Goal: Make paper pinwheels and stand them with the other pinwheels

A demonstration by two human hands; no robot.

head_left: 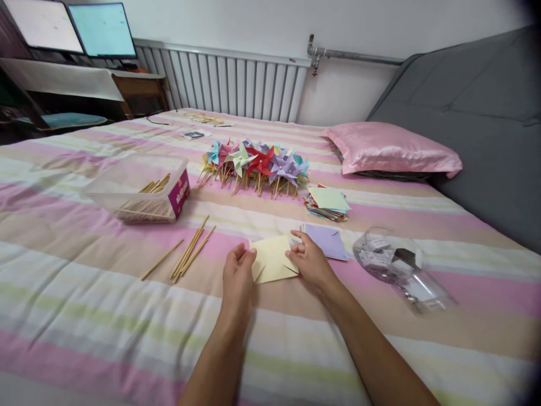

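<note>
A pale yellow paper square lies on the striped bedsheet in front of me. My left hand pinches its left edge with curled fingers. Pressed on its right edge is my right hand, fingers bent and holding a corner. A purple paper square lies just behind my right hand. Several loose wooden sticks lie to the left of my left hand.
A row of finished coloured paper pinwheels lies further back, with a stack of coloured paper to its right. A clear box of sticks stands left. A clear plastic bag lies right. Beyond it sits a pink pillow.
</note>
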